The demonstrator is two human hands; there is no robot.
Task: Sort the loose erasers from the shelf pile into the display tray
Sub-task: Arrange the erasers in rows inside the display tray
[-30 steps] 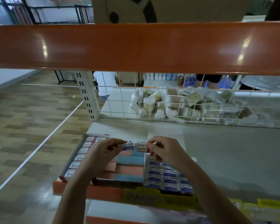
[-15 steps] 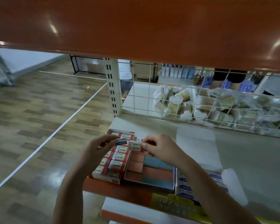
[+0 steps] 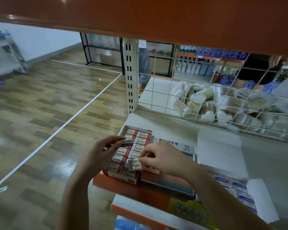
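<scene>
Head view looks down past an orange shelf edge point(image 3: 156, 22) at both hands working over a lower shelf point(image 3: 264, 155). Farthest left, the left hand point(image 3: 96, 155) pinches a blue-sleeved eraser point(image 3: 127, 143) between thumb and fingertips, holding it just above the display tray point(image 3: 123, 177). That tray sits at the shelf's front left corner and is nearly full of red-and-white sleeved erasers in two columns. Next along, the right hand point(image 3: 163, 159) pinches a red-sleeved eraser point(image 3: 134, 165) by its near end, tilted at the tray's front right slot and seemingly not yet seated flat. Just beside the tray lies a second box with pink and blue blocks point(image 3: 166, 181), partly under the right wrist. Farther right, a box of blue-labelled erasers point(image 3: 236, 190) sits at the shelf front; behind everything a wire basket point(image 3: 223, 103) holds packaged goods.

These erasers look light, small and firm, with paper sleeves that could slide off if pulled lengthwise. A pinch across the short sides, over the sleeve's middle, should hold best; pressing the tilted one down flat likely needs only a fingertip.
</scene>
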